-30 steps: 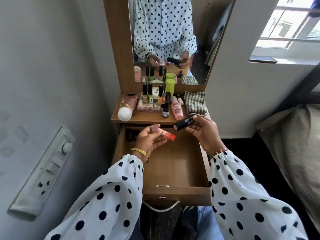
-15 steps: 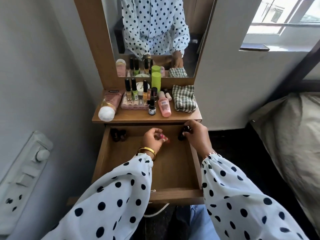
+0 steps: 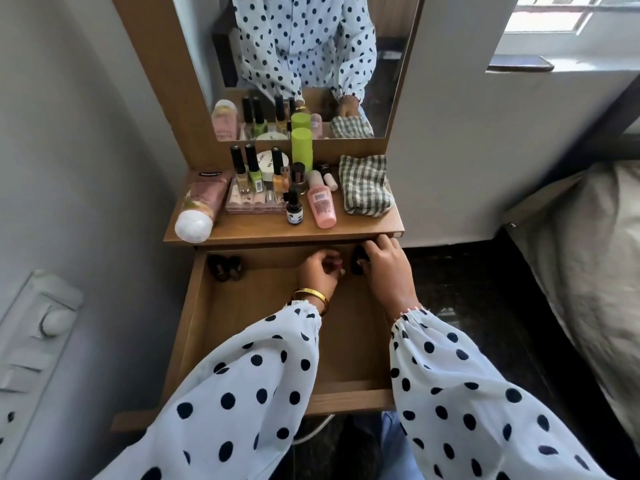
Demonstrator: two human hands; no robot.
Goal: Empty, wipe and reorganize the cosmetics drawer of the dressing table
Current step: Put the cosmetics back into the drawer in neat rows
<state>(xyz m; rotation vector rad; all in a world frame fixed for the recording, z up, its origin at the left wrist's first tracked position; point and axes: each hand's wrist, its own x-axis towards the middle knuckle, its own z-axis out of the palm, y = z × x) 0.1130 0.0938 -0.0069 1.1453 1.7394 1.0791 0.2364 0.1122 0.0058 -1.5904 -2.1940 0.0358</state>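
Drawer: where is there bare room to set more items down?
The drawer floor is bare from both hands forward to its front edge. At the back, dark bottles fill the left corner and the hands fill the right. The shelf above is crowded, bare only along its front strip.

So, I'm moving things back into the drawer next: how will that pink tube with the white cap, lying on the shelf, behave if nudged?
The pink tube lies on its side near the shelf edge; its round white cap may let it roll off. The body looks soft, so probably squeezable, light, unlikely to break.
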